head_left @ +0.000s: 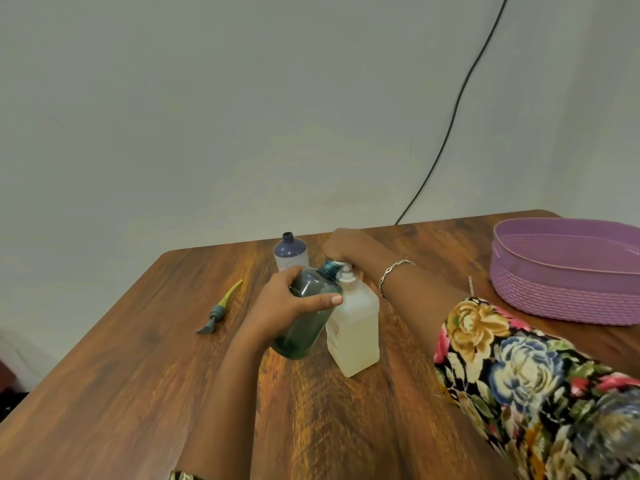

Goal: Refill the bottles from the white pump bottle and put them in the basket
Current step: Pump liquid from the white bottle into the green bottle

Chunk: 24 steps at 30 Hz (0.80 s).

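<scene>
- Table (138,375): brown wood grain, streaked with dark brown and orange.
- Basket (554,299): lilac all over; outer wall ribbed in rope-like bands.
- White pump bottle (356,327): white pump head, translucent body of pale cream-yellow.
- Teal bottle (308,323): translucent dark teal-green, with a bluer neck.
- Violet bottle (291,254): dark blue-violet shoulder and neck, whitish below with small marks too faint to read.
- Loose pump (220,308): grey-teal head and collar, yellow-green tube.
- Sleeve (519,358): floral print on black; ochre, blue, cream and pink roses, green leaves.
- Bracelet (394,271): silver.
- Wall (207,98): pale grey-green.
- Cable (450,126): black.
</scene>
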### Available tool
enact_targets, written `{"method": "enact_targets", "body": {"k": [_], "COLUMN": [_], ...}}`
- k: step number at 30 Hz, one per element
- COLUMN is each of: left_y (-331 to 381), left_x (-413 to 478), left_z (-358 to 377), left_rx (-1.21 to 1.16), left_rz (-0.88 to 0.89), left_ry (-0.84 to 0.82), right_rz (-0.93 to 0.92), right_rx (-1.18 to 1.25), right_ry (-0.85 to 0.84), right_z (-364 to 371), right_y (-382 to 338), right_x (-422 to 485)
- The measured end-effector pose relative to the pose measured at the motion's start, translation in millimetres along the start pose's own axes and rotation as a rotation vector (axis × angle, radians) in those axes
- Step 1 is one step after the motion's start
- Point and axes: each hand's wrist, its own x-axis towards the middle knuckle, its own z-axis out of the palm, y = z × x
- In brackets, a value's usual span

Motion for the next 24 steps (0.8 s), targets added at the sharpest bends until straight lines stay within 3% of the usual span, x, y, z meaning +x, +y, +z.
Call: {"method": "enact_targets", "body": {"k": [4, 7, 15, 21, 24], "left_y": [2.7, 2.1, -1.3, 1.3, 3.8], "left_x": [2.0, 3.8, 6.5, 5.2, 6.5], "left_z": [-2.2, -5.3, -1.3, -5.6, -8.1], "left_rx": [-0.021, -0.001, 0.096, 0.051, 0.067], "left_rz": [0.017, 0.017, -0.010, -0.005, -0.002], "left_ry": [0.010, 0.019, 0.027, 0.039, 0.037], "right_rz": [-0.004, 0.025, 0.079, 0.041, 0.036], "right_rx": [0.007, 0.031, 0.012, 0.187, 0.230], "right_ry": [-0.161, -0.171, 0.162, -0.103, -0.134], "right_z": [-15.9, -14.4, 1.0, -19.3, -23.9], "right_y": [-4.9, -8.3, 1.4, -3.4, -2.8], "right_x": [-6.7, -3.7, 1.5, -9.3, -18.3]}}
